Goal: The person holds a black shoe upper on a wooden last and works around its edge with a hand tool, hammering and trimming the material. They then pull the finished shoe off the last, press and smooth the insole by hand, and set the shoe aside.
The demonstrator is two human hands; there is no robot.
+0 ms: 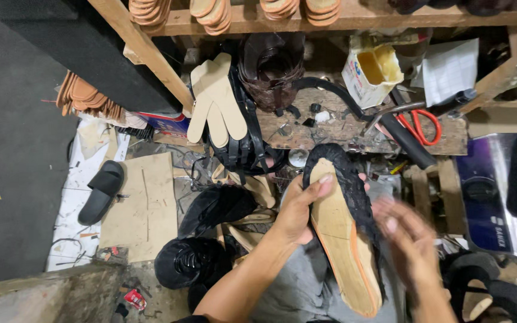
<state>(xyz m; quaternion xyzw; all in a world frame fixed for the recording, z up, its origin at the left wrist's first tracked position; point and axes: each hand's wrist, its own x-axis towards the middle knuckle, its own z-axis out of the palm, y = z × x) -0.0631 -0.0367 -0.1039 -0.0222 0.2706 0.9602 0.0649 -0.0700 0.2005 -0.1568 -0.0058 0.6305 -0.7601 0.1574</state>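
While left hand [297,209] grips: shoe sole [342,239].

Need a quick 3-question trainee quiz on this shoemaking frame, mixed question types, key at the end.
1. True or false: the left hand grips the tan shoe sole with the thumb across its upper end.
2. What lies along the sole's right edge? A) black lace fabric B) white paper C) a metal chain
3. What colour are the handles of the scissors on the wooden workbench?

Key
1. True. The thumb lies across the sole near its top.
2. A. The black lace wraps around the top and down the right side.
3. Red. Note that the right hand is motion-blurred beside the sole, so its contact with it cannot be judged.
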